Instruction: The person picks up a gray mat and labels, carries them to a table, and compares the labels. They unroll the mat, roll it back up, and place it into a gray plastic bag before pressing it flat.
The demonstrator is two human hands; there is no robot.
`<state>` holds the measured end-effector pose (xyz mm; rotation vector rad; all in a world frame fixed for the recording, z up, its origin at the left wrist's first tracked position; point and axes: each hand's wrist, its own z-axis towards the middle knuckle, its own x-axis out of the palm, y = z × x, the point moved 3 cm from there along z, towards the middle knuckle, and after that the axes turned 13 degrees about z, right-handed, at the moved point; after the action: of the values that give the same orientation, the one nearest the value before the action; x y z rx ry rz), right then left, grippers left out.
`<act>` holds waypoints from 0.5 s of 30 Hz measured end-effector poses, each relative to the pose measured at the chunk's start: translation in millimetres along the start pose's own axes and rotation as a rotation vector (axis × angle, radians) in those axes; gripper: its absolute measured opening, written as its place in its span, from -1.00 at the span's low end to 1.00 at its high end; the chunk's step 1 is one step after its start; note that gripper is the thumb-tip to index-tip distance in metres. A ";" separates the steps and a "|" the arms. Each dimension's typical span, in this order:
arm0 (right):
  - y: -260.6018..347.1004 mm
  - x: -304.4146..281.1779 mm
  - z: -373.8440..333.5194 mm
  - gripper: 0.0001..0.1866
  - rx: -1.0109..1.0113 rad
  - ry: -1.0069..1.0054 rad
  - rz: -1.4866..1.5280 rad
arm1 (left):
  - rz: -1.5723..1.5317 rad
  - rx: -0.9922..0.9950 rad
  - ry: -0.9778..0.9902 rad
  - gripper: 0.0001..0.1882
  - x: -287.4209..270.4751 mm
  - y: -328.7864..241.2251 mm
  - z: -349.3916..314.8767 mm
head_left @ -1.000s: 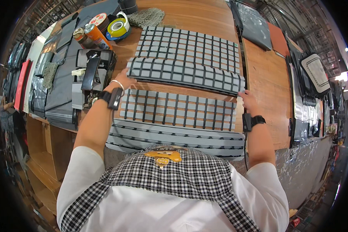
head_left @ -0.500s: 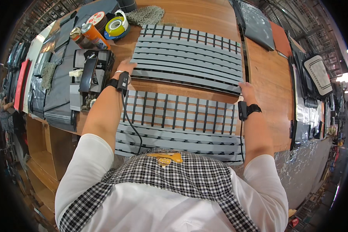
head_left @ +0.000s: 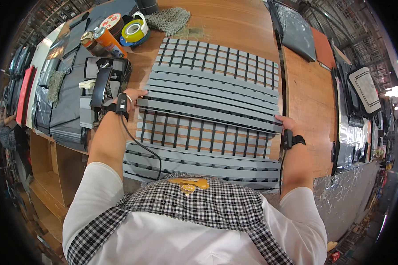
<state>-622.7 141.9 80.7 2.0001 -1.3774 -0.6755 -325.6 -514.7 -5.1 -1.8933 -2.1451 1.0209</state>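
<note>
Left hand [head_left: 133, 95] and right hand [head_left: 287, 124] clamped on opposite ends of grey slatted mat [head_left: 210, 99], gridded mat [head_left: 206, 145] nearer body.

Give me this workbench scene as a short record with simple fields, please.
Surface: wooden table
Left grip: left hand, on the left end of the far gray slatted mat
Right grip: right hand, on that mat's right end
Mat state: black straps show on its far part; nearer part looks folded over
Closer to person: near gray slatted mat
Far left: orange spray can, yellow tape roll
Clothing: checked apron
</note>
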 end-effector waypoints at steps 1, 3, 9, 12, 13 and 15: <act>10.2 38.7 7.3 -0.69 0.008 0.000 -0.057 | 0.098 0.051 -0.104 -0.69 -28.3 29.2 16.1; 27.5 53.1 12.9 -0.67 0.014 -0.042 -0.199 | 0.462 0.127 -0.135 -0.58 -44.0 11.9 35.2; 199.4 -3.2 -23.8 -0.55 -0.609 -0.032 0.161 | -0.408 0.682 -0.386 -0.80 -76.9 -204.9 -43.9; 291.4 10.1 -109.7 -0.63 -1.094 0.162 0.050 | 0.213 1.088 -0.704 -0.87 -116.3 -263.9 -172.8; 318.1 49.1 -132.1 -0.65 -1.046 0.398 0.205 | -0.406 1.336 -0.298 -0.92 -170.2 -246.6 -168.7; 328.0 71.8 -172.6 -0.75 -1.224 0.266 0.361 | -0.514 1.333 -0.315 -0.78 -217.5 -235.5 -186.0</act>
<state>-684.4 18.9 432.2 0.8013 -0.7725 -0.7655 -385.0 -637.1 339.7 -0.5517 -1.2019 1.9183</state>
